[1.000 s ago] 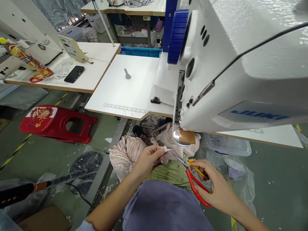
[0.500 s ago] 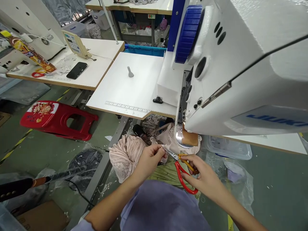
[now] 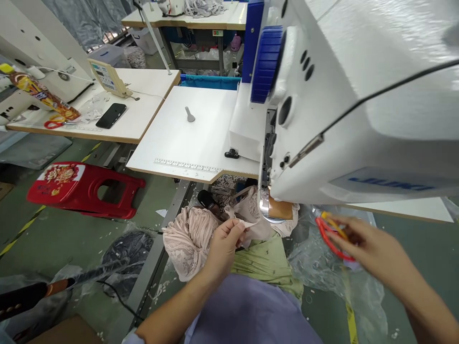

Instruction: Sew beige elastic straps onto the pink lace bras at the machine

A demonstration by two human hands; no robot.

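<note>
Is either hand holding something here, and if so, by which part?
Left hand: pale pink fabric, pinched near an edge. Right hand: scissors, held by the red and yellow handles.

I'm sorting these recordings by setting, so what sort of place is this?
Most likely a garment sewing workshop. Three things suggest it: the big white JUKI machine, the bundled pale pink lacy fabric lying near it, and the white worktable with a ruler printed along its edge.

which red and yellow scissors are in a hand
The red-and-yellow-handled scissors in the person's right hand; the other pair lies on the white table beside the yellow-capped bottle.
</note>
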